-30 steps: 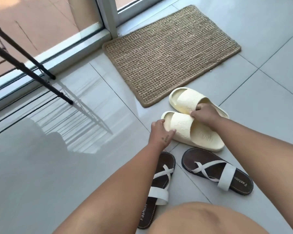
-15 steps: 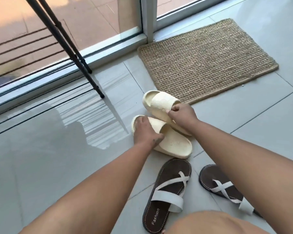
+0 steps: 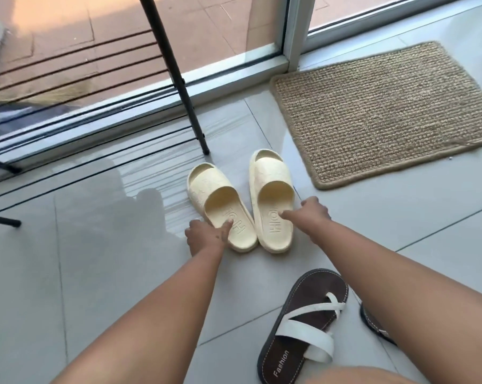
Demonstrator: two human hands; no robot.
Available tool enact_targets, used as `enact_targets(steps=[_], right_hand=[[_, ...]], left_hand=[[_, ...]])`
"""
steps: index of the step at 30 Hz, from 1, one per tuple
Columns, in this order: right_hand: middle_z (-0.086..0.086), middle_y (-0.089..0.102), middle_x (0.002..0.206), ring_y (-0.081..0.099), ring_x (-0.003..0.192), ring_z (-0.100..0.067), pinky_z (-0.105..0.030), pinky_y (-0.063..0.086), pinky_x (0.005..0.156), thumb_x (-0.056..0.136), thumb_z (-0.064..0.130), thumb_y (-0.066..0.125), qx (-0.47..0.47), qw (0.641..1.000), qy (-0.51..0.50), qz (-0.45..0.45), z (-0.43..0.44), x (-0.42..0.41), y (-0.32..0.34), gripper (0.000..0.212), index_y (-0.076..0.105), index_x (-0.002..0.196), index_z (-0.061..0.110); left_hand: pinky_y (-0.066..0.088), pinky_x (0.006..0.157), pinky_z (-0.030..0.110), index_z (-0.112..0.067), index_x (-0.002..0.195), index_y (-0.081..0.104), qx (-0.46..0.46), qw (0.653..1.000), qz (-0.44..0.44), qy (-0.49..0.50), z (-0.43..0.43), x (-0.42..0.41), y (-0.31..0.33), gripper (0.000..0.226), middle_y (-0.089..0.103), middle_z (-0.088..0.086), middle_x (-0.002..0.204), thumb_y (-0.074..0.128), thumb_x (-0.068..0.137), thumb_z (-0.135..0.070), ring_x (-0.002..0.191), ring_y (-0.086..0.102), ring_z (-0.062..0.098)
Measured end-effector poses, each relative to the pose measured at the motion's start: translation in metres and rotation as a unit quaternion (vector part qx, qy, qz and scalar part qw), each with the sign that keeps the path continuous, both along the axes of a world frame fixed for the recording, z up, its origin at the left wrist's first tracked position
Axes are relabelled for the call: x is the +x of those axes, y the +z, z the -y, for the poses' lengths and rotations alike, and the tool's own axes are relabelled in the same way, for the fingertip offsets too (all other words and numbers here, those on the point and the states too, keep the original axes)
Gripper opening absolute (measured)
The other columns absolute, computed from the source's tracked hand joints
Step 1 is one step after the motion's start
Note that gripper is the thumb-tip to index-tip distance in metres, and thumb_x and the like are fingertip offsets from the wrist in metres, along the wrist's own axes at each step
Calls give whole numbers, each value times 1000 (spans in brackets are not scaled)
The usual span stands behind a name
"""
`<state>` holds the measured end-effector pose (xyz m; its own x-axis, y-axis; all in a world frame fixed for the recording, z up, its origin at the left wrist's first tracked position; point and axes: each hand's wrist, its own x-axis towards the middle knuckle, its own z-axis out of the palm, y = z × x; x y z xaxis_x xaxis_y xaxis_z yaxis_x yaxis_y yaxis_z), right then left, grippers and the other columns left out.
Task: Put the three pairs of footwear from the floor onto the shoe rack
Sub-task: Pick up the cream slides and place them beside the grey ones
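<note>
Two cream slides stand side by side on the grey tiled floor, toes pointing at the rack: the left slide [image 3: 220,206] and the right slide [image 3: 271,200]. My left hand [image 3: 205,238] pinches the left slide's heel edge, thumb on the footbed. At the right slide's heel, my right hand [image 3: 312,214] grips its outer edge, thumb on the footbed. The black metal shoe rack [image 3: 179,76] stands just beyond them, its rails bare. A brown sandal with white straps [image 3: 303,328] lies near me; its mate [image 3: 373,325] is mostly hidden behind my right forearm.
A woven jute doormat [image 3: 386,112] lies on the floor to the right. A sliding glass door with a metal frame [image 3: 295,31] runs behind the rack. My knee fills the bottom edge of the view.
Both hands have turned the cream slides from lying crosswise to standing parallel, toes toward the rack, and shifted them closer to its leg. The view has swung left, showing more of the rack.
</note>
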<state>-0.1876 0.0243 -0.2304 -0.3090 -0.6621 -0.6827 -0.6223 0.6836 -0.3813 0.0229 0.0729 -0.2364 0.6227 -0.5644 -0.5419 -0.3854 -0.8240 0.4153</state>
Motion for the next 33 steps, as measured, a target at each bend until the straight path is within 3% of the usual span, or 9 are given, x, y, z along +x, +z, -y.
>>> enact_targets(steps=[3, 5, 7, 12, 15, 19, 25, 30, 33], right_hand=[[-9, 65, 94, 63, 73, -25, -32, 51, 64, 65, 35, 85, 50, 990, -15, 134, -6, 3, -13, 50, 65, 99, 5], [-13, 72, 104, 70, 89, -30, -42, 58, 83, 67, 23, 85, 14, 989, -22, 145, -9, 7, -24, 51, 67, 109, 1], [-13, 73, 105, 70, 95, -30, -44, 57, 90, 67, 16, 84, -14, 989, -24, 146, -13, 12, -27, 48, 67, 110, 4], [-12, 73, 105, 70, 95, -29, -44, 57, 89, 75, 5, 80, -4, 979, -38, 198, -15, 13, -17, 37, 67, 110, 6], [-11, 73, 97, 70, 86, -26, -36, 57, 71, 78, -1, 76, 17, 968, -44, 245, -20, 11, -5, 35, 63, 109, 8], [-14, 74, 97, 72, 83, -26, -31, 58, 61, 75, -5, 77, 13, 961, -14, 276, -26, 20, 19, 43, 60, 113, 7], [-20, 72, 95, 72, 79, -30, -34, 59, 62, 71, -5, 80, -56, 945, 35, 321, -25, 58, 64, 47, 63, 112, 8], [-21, 73, 93, 72, 84, -35, -43, 62, 74, 72, -5, 77, -131, 918, 86, 364, -28, 102, 123, 39, 67, 106, 10], [-21, 74, 94, 73, 86, -35, -40, 62, 69, 73, -3, 77, -174, 895, 104, 398, -25, 123, 167, 38, 67, 107, 9]], left_hand=[[51, 94, 39, -4, 114, 56, -20, 998, -51, -18, -6, 1, -12, 61, 62, 16, 120, 81, 71, -39, 112, 61, 34], [51, 89, 31, -6, 106, 60, -31, 996, -76, -23, -7, 6, -16, 47, 69, 12, 110, 82, 72, -32, 107, 65, 30], [48, 82, 26, -10, 101, 62, -30, 994, -102, -4, -8, 12, -18, 39, 69, 8, 99, 83, 72, -25, 100, 67, 27], [53, 89, 31, 1, 110, 68, -14, 962, -259, 86, -8, 30, -19, 29, 71, 14, 106, 73, 83, -6, 97, 67, 27], [55, 65, 28, -3, 93, 68, 11, 938, -326, 116, -14, 39, -2, 7, 67, 13, 98, 65, 89, 1, 86, 63, 23], [60, 59, 27, 0, 99, 64, -23, 936, -336, 102, -32, 52, 28, 14, 68, 18, 98, 61, 88, 8, 78, 66, 25], [60, 74, 32, 7, 116, 56, -94, 946, -303, 64, -47, 103, 93, 35, 66, 24, 115, 66, 82, 10, 95, 65, 29], [58, 81, 37, -1, 100, 59, -146, 959, -244, 5, -63, 169, 182, 27, 65, 22, 108, 69, 79, 12, 96, 66, 31], [60, 76, 34, -5, 96, 59, -198, 953, -225, -35, -67, 200, 240, 25, 65, 19, 101, 68, 79, 12, 89, 67, 27]])
